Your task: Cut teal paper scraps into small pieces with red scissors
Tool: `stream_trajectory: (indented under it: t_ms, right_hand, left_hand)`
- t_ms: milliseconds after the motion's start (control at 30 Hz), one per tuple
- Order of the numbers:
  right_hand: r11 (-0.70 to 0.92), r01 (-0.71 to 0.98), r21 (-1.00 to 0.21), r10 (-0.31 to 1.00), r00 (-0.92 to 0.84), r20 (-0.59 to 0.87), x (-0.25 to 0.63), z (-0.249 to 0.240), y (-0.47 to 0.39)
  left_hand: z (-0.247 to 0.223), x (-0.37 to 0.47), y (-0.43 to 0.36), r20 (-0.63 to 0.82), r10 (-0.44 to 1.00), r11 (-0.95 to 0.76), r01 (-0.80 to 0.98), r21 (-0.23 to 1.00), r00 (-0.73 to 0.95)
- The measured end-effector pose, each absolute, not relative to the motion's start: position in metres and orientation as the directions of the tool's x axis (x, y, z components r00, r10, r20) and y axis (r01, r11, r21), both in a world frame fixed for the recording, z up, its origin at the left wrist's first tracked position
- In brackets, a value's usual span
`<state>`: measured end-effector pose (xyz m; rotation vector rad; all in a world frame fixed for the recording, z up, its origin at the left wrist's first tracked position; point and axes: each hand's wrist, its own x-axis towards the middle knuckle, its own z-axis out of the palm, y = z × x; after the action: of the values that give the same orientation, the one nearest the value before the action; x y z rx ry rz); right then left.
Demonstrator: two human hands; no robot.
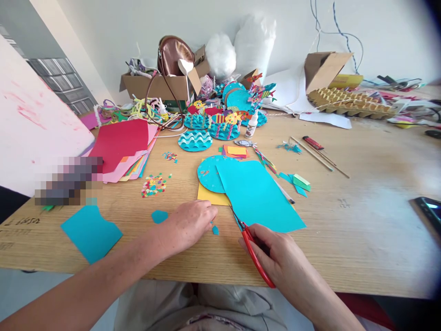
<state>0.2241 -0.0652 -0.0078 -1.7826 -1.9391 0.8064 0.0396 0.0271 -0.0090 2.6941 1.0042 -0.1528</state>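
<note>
Forearms (pixel 103 280) are crossing the bottom edge; my right hand (pixel 272 250) is gripping red scissors (pixel 253 253) beside the blue sheet (pixel 262 193), centre-right; my left hand (pixel 189 223) is curling mid-frame, holding what, I cannot tell.

Red-handled scissors (pixel 253 253), plain turquoise sheet (pixel 258 193), turquoise disc (pixel 208 177) with orange marks and pale speckles, yellow sheet (pixel 212 198), turquoise oval (pixel 195 148) with white wavy bands, multicoloured confetti dots (pixel 154 185), red sheet (pixel 120 142), metallic brown bag (pixel 175 53), light brown wood-grained table (pixel 361 239)
</note>
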Motion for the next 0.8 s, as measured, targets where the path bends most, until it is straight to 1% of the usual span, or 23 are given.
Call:
stream_trajectory:
  t_ms: [200, 367, 533, 667, 800]
  right_hand:
    - [0.042, 0.762, -0.646, 0.990, -0.116, -0.074, 0.223, -0.006, -0.065]
    - [0.033, 0.757, -0.652, 0.987, -0.128, -0.099, 0.224, -0.007, -0.066]
    - [0.031, 0.758, -0.652, 0.986, -0.131, -0.105, 0.226, -0.010, -0.065]
    - [0.057, 0.753, -0.655, 0.982, -0.162, -0.101, 0.228, -0.010, -0.065]
    - [0.067, 0.739, -0.671, 0.978, -0.182, -0.103, 0.230, -0.008, -0.066]
  left_hand:
    - [-0.011, 0.039, 0.030, -0.184, 0.627, -0.719, 0.653, 0.238, 0.757]
    - [-0.010, 0.041, 0.030, -0.170, 0.621, -0.713, 0.642, 0.283, 0.765]
    - [-0.001, 0.034, 0.042, -0.156, 0.652, -0.672, 0.661, 0.334, 0.742]
    - [0.014, 0.013, 0.089, -0.108, 0.780, -0.553, 0.760, 0.342, 0.617]
    - [0.019, -0.009, 0.152, -0.102, 0.894, -0.390, 0.870, 0.300, 0.436]
